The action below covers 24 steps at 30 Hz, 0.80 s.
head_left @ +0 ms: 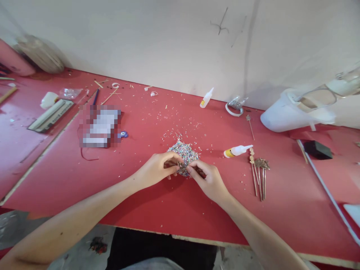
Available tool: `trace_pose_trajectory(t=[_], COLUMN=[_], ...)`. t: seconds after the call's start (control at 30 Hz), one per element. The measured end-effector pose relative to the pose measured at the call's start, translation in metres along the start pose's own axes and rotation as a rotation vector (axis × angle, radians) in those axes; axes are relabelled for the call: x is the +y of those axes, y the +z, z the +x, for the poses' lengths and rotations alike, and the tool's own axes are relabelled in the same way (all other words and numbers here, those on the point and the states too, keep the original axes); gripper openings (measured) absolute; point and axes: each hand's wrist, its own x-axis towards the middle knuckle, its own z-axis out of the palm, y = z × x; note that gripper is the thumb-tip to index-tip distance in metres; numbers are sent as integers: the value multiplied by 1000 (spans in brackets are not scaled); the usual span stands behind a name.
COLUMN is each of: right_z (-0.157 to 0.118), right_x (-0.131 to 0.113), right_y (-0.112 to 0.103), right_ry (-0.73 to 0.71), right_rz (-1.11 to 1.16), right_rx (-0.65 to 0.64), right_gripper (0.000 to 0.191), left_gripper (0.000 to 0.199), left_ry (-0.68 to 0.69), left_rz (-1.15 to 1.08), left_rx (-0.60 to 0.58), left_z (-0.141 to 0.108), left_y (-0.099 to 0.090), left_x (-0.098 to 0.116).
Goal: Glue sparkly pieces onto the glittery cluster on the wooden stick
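Over the red tabletop [180, 213] at mid-frame, the left hand [157, 169] and right hand [209, 180] pinched a brownish piece [182, 167] by multicoloured granules [184, 149].

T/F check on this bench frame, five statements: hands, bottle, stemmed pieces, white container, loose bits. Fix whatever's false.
1. The left hand and right hand meet at the pile of multicoloured bits. True.
2. The right hand grips a white bottle. False: with the left hand, it pinches a small brownish piece, its shape unclear.
3. A yellow-labelled bottle lies beside the gold-brown stemmed pieces. True.
4. The large white container is at the table's left end. False: it is on the right, near the wall.
5. Loose bits are scattered on the red table beyond the pile. True.
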Motion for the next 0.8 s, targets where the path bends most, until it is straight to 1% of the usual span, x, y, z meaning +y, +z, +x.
trace_pose_trajectory(t=[0.23, 0.47, 0.8], right_z=[-1, -2, -3], right_x=[-1, -2, -2], right_y=[3, 3, 5], right_ry=[8, -18, -56], right_rz=[-7, -60, -139], right_rx=[4, 41, 66], right_gripper=[21, 19, 17], left_gripper=[14, 14, 14], left_ry=[-7, -39, -24], left_rz=[16, 54, 97], left_rx=[-4, -6, 5], left_z=[-2, -3, -3], left_y=[1, 1, 2], left_x=[5, 13, 8])
